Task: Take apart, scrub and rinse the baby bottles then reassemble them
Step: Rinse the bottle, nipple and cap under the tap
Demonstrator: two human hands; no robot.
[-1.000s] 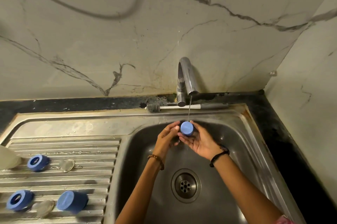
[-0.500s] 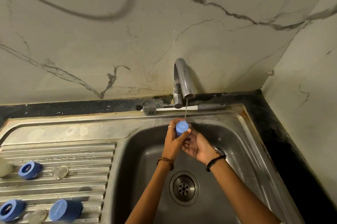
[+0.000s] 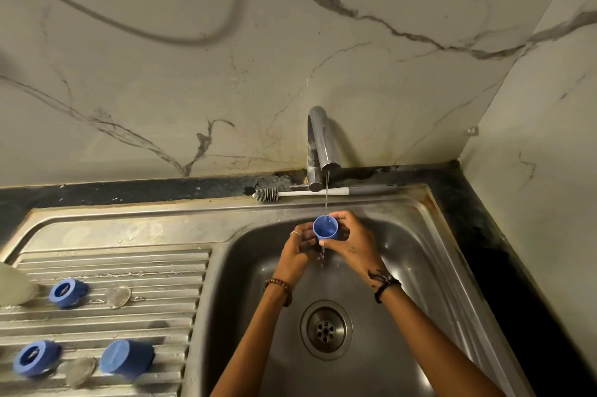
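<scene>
Stainless draining ridges (image 3: 106, 325) nearest the viewer carry blue bottle parts (image 3: 126, 361). Beyond them, over the sink (image 3: 420, 267), the blue cap (image 3: 325, 228) has been turned mouth-up since a moment ago, so its inside is now being rinsed. It is pinched between curled fingers of the left hand (image 3: 298, 248) and right hand (image 3: 353, 240), under the tap (image 3: 319, 144). A brush (image 3: 310, 193) lies on the worktop behind.

Single head-worn wide-angle view, looking forward and steeply down, close over sink basin (image 3: 403, 267), faucet (image 3: 318, 144) and wall far, drainboard (image 3: 145, 270) left
</scene>
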